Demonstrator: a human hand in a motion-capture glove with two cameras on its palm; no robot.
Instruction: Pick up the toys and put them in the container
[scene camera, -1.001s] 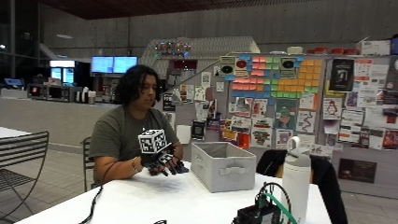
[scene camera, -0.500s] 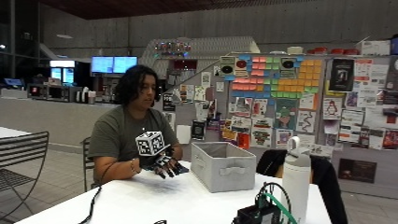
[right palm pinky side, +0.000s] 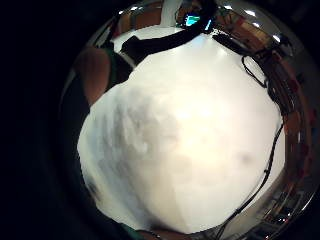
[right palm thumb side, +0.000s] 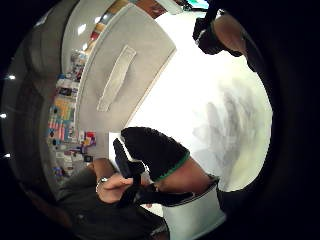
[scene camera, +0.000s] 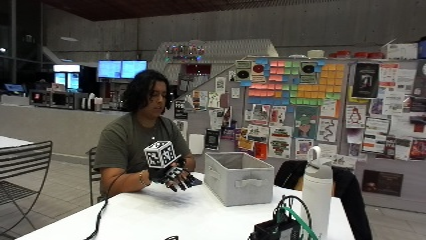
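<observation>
Outside view: a person sits at the white desk (scene camera: 166, 215) with both hands raised just above it, beside the grey fabric container (scene camera: 238, 178).
Gloved right hand (scene camera: 174, 175): it hovers over the desk with fingers hanging loosely, curled round nothing that shows; the palm faces down.
Bare hand: it sits just beside the glove and, in the thumb side palm view, its fingers (right palm thumb side: 116, 182) pinch a dark strap at the glove's wrist, probably to adjust the fit before work starts.
Toys: none can be made out in any view; the little finger side palm view shows only bare white desk under the palm, so I cannot tell where they lie or which way they point.
Container placement: it stands upright near the desk's middle, open top up, well within reach of the gloved hand, which suits dropping toys in from above.
Container axis: its long axis runs away from the person toward the near desk edge; a handled end wall (right palm thumb side: 116, 77) faces the palm camera.
Progress: judged not yet begun, as nothing is held.
</observation>
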